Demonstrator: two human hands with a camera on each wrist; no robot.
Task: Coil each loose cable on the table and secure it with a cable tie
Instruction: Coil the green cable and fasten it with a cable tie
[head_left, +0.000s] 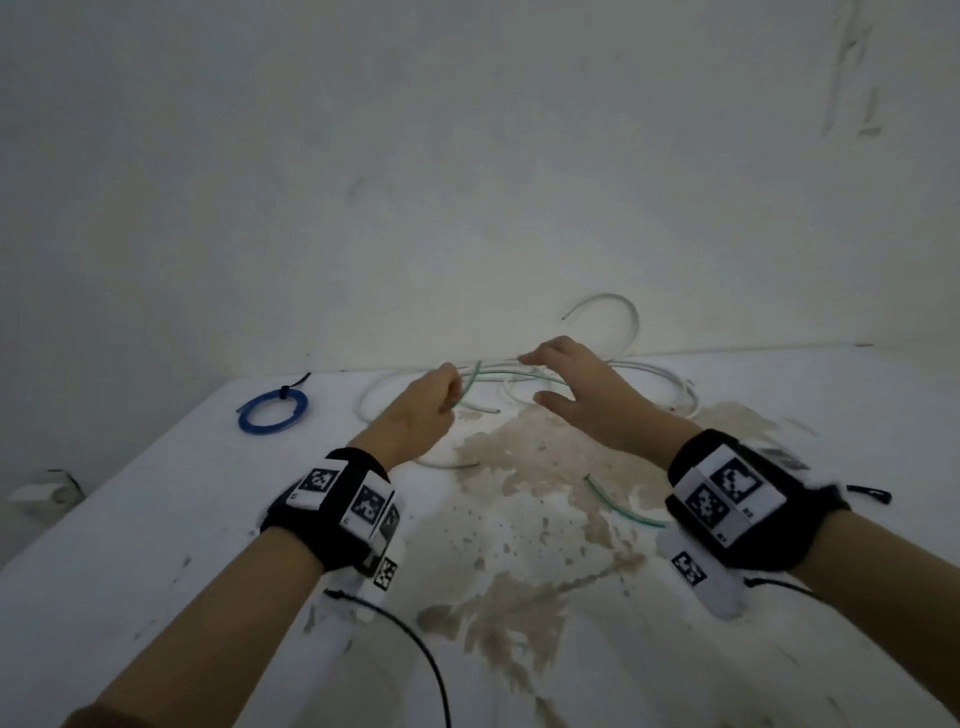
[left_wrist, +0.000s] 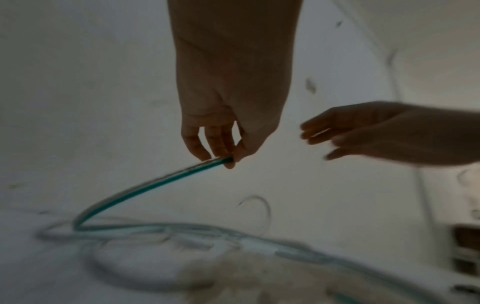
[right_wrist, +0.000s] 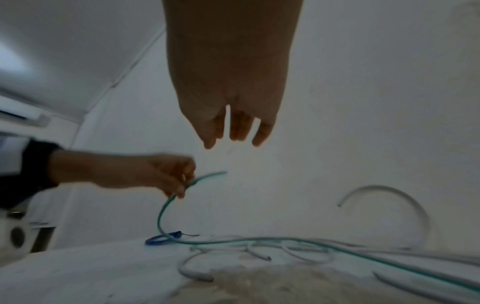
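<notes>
My left hand (head_left: 422, 402) pinches one end of a green cable (left_wrist: 145, 192) and lifts it above the table; the same cable (right_wrist: 166, 207) bends down and runs off to the right along the tabletop. My right hand (head_left: 576, 387) hovers open over the tangle, fingers spread and holding nothing (right_wrist: 233, 131). Loose white cables (head_left: 660, 376) lie tangled at the back of the table, one end (head_left: 602, 304) arching up against the wall. A blue cable (head_left: 272, 410) lies coiled and tied at the back left.
The white table (head_left: 156, 519) has a large brown worn patch (head_left: 524, 499) in its middle. A wall (head_left: 467, 182) stands right behind the cables. Thin black cable ties (head_left: 867, 491) lie by the right wrist, and a black cord (head_left: 415, 644) trails from the left wristband.
</notes>
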